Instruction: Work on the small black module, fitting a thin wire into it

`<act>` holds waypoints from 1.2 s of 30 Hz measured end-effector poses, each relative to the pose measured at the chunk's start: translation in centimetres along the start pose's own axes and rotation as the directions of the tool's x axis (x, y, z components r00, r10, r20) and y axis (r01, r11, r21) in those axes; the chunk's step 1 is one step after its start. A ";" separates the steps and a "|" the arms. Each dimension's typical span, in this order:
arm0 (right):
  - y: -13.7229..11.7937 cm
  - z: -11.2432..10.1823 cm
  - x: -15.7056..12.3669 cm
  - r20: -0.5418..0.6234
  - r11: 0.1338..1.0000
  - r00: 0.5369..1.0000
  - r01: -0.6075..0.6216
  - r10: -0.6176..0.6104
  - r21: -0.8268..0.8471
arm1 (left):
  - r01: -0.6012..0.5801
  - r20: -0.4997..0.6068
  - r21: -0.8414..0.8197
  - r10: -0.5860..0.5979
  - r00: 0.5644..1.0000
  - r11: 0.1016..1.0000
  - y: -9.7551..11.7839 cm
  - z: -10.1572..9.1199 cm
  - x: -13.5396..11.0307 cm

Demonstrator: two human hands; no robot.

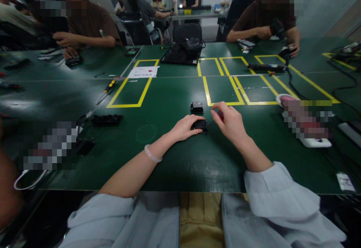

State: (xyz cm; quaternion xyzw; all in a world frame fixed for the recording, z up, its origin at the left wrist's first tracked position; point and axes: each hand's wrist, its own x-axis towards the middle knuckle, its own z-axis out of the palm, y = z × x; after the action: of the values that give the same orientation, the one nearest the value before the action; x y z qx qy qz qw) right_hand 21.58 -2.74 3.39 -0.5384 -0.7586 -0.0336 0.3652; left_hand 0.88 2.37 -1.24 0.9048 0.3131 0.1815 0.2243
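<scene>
Now left hand (184, 127) laid open on black case (201, 124); right hand (229, 122) pinching small red piece (220, 115); second case (196, 107) beyond, contents hidden.

You're sat in some kind of assembly workshop, not an office: a long green work table (169, 97) with yellow tape outlines (131, 105) marking off stations, a screwdriver (108, 88) lying out, cables (293, 84) trailing across, and other people (93, 26) seated round it handling small parts.
</scene>
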 end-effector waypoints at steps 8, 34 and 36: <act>0.1 0.3 0.0 -0.032 0.999 0.999 0.026 -0.027 -0.032 | 0.005 0.001 0.000 -0.005 1.000 1.000 0.0 -0.1 0.0; 0.2 0.4 0.0 -0.045 0.999 0.999 0.025 -0.027 -0.044 | -0.009 -0.006 0.011 0.009 1.000 1.000 0.1 -0.1 0.0; 0.1 0.4 0.0 -0.051 0.999 0.998 0.029 -0.031 -0.042 | -0.008 -0.009 0.010 0.008 1.000 1.000 0.1 -0.1 -0.1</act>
State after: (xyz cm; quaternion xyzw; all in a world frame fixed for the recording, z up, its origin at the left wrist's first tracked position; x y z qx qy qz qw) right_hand 21.44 -2.52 3.09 -0.5332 -0.7561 -0.0687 0.3732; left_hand 0.83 2.31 -1.12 0.9064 0.3114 0.1847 0.2178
